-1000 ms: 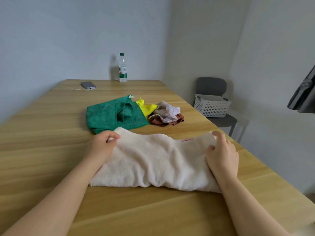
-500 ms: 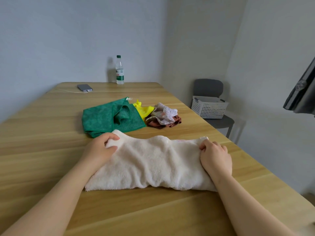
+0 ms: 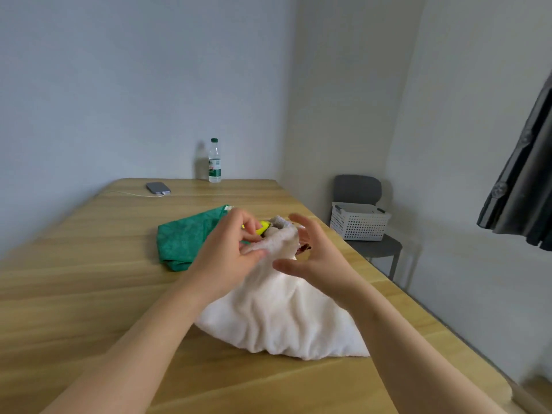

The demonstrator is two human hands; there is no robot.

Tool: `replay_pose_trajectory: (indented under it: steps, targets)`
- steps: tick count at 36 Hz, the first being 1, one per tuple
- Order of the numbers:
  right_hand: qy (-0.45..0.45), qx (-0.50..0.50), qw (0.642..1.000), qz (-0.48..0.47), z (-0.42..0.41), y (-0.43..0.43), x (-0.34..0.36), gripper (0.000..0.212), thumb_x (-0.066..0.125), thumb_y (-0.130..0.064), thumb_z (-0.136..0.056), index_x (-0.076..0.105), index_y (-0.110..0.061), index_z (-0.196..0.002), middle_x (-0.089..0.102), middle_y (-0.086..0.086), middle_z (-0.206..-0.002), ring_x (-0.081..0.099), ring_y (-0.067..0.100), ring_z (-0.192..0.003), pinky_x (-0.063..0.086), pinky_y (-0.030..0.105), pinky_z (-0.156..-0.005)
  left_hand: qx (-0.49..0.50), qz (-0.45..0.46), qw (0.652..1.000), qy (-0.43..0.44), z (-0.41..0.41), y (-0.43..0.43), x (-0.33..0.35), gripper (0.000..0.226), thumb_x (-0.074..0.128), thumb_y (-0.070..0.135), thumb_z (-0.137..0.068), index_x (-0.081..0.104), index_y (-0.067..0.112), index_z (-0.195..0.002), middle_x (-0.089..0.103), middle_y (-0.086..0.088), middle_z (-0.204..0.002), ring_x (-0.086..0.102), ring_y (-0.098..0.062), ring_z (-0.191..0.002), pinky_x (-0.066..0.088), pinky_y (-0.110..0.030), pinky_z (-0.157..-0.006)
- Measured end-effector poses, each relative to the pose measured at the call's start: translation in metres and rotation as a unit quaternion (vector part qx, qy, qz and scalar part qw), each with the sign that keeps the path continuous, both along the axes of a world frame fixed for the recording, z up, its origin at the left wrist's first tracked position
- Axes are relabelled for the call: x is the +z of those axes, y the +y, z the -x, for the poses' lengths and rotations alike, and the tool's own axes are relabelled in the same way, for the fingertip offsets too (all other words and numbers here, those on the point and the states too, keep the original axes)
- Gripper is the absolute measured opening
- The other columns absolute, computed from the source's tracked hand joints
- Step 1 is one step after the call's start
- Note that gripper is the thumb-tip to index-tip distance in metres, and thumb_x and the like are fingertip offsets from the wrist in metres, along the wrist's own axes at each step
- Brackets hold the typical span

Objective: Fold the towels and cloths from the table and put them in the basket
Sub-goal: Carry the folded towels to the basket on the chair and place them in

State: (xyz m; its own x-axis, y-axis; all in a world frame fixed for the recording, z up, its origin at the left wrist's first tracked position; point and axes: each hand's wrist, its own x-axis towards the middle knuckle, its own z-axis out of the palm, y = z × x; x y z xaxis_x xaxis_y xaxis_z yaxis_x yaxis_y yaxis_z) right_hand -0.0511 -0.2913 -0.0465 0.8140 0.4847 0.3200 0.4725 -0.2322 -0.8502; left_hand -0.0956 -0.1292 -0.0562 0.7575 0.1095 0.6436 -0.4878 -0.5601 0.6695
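The left grip point(image 3: 227, 252) is closed around the top of the white towel point(image 3: 277, 318). Thumb and curled fingers pinch a bunched fold of the pile and hold it up above the worktop point(image 3: 89, 279). From that pinch the towel hangs down in a tent shape, with soft creases fanning out. Its wide lower edge lies on the wood close to the person.

The right grip point(image 3: 319, 255) is spread wide just beside the lifted fold, its palm facing the left grip. The fingers are parted and gently curved, with the thumb stretched low across the towel's front. It holds nothing. Whether the palm or fingertips brush the fabric cannot be told, as the hand is slightly blurred.

Behind the hands a green cloth point(image 3: 182, 240) lies loosely folded on the worktop. A scrap of yellow cloth point(image 3: 264, 225) shows between the two grips. A sliver of reddish cloth point(image 3: 304, 249) peeks out by the right palm.

The white perforated basket point(image 3: 358, 224) sits on the seat of a grey chair point(image 3: 358, 188), off the worktop's right side and well apart from the towel.

At the far end of the worktop stand a water bottle point(image 3: 214, 161) and a phone point(image 3: 158, 188) with a cable plugged in.
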Motion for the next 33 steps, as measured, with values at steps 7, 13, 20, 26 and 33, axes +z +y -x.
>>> replay_pose_trajectory:
  steps: [7,13,20,26,33]
  targets:
    - [-0.011,0.035,0.999,-0.019,0.018,-0.005,0.048,0.036,0.077,-0.008,-0.075,0.060,-0.024,-0.102,0.057,-0.002,-0.087,0.052,0.001,-0.066,0.041,0.008,-0.057,-0.075,-0.024,0.996,-0.044,0.023,-0.004,0.042,0.049,0.062,-0.014,-0.075,0.037,0.027,-0.078,0.046,-0.001,-0.099,0.063,-0.004,-0.090,0.050,-0.014,-0.078]
    - [-0.075,-0.003,0.997,-0.025,0.023,-0.001,0.086,0.019,0.077,-0.011,-0.074,0.059,-0.017,-0.072,0.053,-0.003,-0.065,0.046,0.010,-0.060,0.037,0.022,-0.054,-0.049,-0.037,0.998,-0.009,0.033,-0.001,0.086,0.042,0.069,-0.006,-0.075,0.041,0.026,-0.079,0.050,0.001,-0.103,0.060,-0.001,-0.092,0.048,-0.013,-0.073]
    - [-0.093,-0.053,0.987,-0.118,0.025,-0.012,0.131,0.030,0.073,-0.007,-0.077,0.047,-0.017,-0.066,0.043,-0.002,-0.061,0.041,0.010,-0.052,0.035,0.018,-0.044,-0.024,-0.171,0.980,0.099,0.046,0.014,0.134,0.034,0.075,0.017,-0.076,0.049,0.034,-0.089,0.055,0.012,-0.098,0.054,-0.005,-0.090,0.043,-0.021,-0.080]
    - [-0.100,-0.079,0.980,-0.156,0.026,-0.029,0.157,0.030,0.073,-0.013,-0.079,0.046,-0.018,-0.067,0.044,-0.002,-0.060,0.040,0.007,-0.044,0.034,0.018,-0.041,-0.018,-0.224,0.967,0.122,0.062,0.016,0.167,0.037,0.070,0.019,-0.081,0.045,0.042,-0.096,0.057,0.016,-0.100,0.057,0.005,-0.083,0.041,-0.008,-0.067]
    - [-0.167,-0.107,0.959,-0.203,0.041,-0.050,0.196,0.026,0.071,-0.020,-0.082,0.049,-0.017,-0.070,0.050,-0.004,-0.065,0.046,0.007,-0.055,0.039,0.017,-0.046,-0.002,-0.081,0.996,-0.023,0.071,0.017,0.209,0.039,0.075,0.008,-0.076,0.055,0.038,-0.092,0.053,0.003,-0.064,0.049,-0.009,-0.060,0.045,-0.022,-0.065]
